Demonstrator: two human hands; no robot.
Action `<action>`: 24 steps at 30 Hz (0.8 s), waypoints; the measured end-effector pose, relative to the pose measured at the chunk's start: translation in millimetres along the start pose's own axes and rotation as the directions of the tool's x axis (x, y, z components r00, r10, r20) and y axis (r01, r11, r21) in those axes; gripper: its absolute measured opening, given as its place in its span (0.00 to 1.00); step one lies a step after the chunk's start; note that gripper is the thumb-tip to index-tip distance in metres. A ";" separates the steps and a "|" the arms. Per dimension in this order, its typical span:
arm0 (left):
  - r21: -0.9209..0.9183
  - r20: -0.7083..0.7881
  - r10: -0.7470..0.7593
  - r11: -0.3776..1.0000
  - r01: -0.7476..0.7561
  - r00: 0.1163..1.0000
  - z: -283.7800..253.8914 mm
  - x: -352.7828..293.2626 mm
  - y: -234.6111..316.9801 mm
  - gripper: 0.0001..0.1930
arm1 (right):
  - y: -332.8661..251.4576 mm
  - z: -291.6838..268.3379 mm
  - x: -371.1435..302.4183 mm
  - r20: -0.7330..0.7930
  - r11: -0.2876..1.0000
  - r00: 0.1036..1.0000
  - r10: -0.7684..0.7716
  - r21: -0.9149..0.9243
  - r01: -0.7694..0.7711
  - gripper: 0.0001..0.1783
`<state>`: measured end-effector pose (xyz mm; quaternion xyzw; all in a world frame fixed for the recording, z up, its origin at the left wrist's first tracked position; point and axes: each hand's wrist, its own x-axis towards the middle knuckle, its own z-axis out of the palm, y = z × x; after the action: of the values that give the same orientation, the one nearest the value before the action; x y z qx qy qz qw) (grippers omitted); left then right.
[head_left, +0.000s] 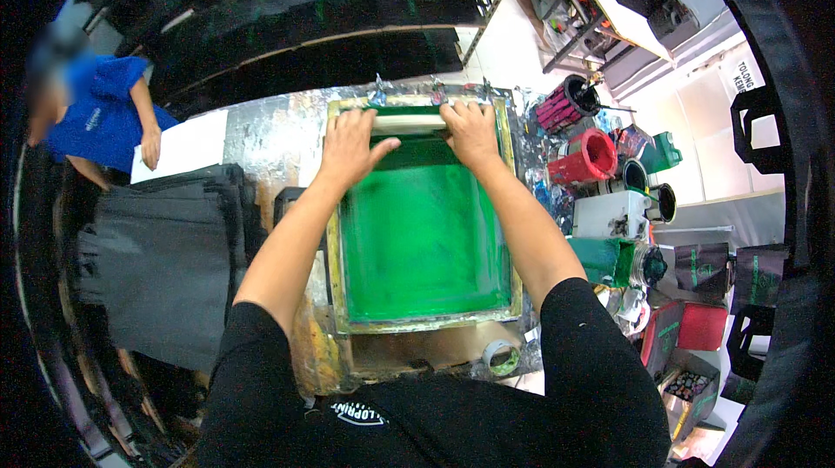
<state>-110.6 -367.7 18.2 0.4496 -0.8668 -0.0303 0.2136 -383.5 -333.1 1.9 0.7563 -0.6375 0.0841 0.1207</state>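
Note:
A squeegee [407,124] with a pale handle lies crosswise near the far end of a screen printing frame [336,294]. Its green, ink-covered mesh [424,246] stretches between the squeegee and my body. My left hand [350,144] grips the left end of the handle, thumb pointing inward. At the right end, my right hand [472,133] is closed round the same handle. The blade's lower edge is hard to see against dark green ink. Metal clamps [437,94] stand at the frame's far edge.
A roll of tape [501,357] lies by the near right corner. Black fabric pieces [165,250] are stacked at left. Beyond them a person in blue [109,111] rests a hand on a white sheet [196,148]. Ink containers, including a red one [583,157], crowd the right side.

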 end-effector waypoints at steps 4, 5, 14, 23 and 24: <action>0.070 -0.114 0.004 0.998 0.004 0.993 35.8 5.8 -6.9 0.27 | 0.1 -4.8 -6.7 0.034 1.000 0.999 -0.006 0.006 0.006 0.34; 0.082 -0.105 0.015 0.997 -0.006 0.994 37.5 3.4 -7.7 0.27 | -0.5 -7.7 -10.8 0.057 1.000 0.998 -0.008 0.003 0.008 0.34; 0.079 -0.082 0.050 0.996 -0.044 0.995 16.3 -93.6 27.1 0.26 | -39.3 -33.7 -108.8 0.029 0.998 0.999 -0.033 0.052 0.032 0.32; 0.059 -0.090 0.038 0.998 -0.033 0.995 -20.5 -218.0 95.4 0.25 | -85.7 -76.2 -232.3 -0.029 0.995 0.998 -0.051 0.079 0.053 0.13; 0.045 -0.083 0.028 0.999 -0.025 0.996 -24.0 -230.2 101.4 0.25 | -90.8 -83.7 -243.1 -0.007 0.995 0.998 -0.058 0.075 0.059 0.12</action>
<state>-62.7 -121.8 -14.1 0.4435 -0.8635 0.0104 0.2401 -333.9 -65.0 6.8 0.7785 -0.6111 0.1063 0.0959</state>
